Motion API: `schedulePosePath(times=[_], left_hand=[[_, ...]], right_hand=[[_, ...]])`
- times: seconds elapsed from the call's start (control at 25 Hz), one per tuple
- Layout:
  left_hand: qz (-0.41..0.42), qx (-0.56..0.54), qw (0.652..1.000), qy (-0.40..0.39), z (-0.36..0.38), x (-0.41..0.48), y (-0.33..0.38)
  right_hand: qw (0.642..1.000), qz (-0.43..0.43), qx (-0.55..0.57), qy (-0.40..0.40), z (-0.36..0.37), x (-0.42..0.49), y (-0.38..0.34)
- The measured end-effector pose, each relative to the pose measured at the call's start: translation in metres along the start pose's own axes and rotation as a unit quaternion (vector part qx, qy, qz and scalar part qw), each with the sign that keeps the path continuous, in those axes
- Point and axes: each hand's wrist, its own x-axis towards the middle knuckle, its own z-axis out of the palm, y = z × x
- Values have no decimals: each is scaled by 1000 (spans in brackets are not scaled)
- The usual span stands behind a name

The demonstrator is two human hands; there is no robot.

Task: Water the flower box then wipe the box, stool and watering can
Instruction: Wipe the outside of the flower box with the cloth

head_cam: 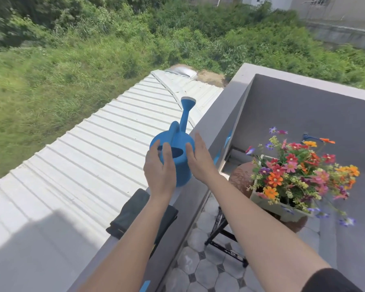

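A blue watering can (178, 142) stands on the grey balcony ledge (200, 131), spout pointing away from me. My left hand (159, 168) is on its left side, fingers curled over the rim. My right hand (200, 159) lies flat against its right side. A dark folded cloth (135, 209) rests on the ledge just below my left forearm. To the right, a pale flower box (280, 208) full of coloured flowers (299, 171) sits on a round brown stool (240, 175) with black legs.
Beyond the ledge a white corrugated roof (89, 161) drops away, with grass and bushes behind. The balcony floor (207, 268) has grey octagonal tiles. Grey walls (303, 114) close the corner behind the flowers.
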Motion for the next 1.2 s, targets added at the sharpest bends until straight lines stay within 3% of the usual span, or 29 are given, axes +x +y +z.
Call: schedulePosePath(times=[0.12,0.2,0.32,0.4,0.48,0.56,0.68,0.8,0.92,0.96,1.0,1.08,1.16,1.2], left_hand=[[-41,-20,998,31,-27,0,-9],[-55,69,996,25,-48,3,-36],[-108,238,962,-74,-76,6,-88],[-131,354,910,-169,-87,4,-116],[-145,398,874,-237,-90,-1,-134],[-137,379,883,-239,-91,-6,-140],[-70,383,904,-176,-93,-13,-137],[-23,338,931,-133,-95,-26,-119],[-32,230,961,-149,-89,-38,-94],[-83,168,965,-185,-84,-41,-86],[-166,85,952,-242,-79,-42,-79],[-329,-51,865,-375,-66,-47,-71],[-392,-91,786,-469,-51,-59,-68],[-398,-113,774,-479,-41,-65,-70]], right_hand=[[995,62,47,59,16,-34,7],[992,101,42,59,33,-61,16],[986,156,45,22,63,-93,21],[986,165,20,-17,82,-105,20],[986,163,-12,-28,93,-108,17],[985,164,-38,-30,96,-106,14],[984,152,-85,-47,96,-105,13],[988,135,-63,-31,89,-108,10],[993,118,0,29,65,-122,17],[992,116,14,56,53,-130,24],[989,119,33,81,41,-139,32],[982,136,77,109,18,-155,47],[975,154,110,120,5,-169,60],[971,164,123,127,0,-173,67]])
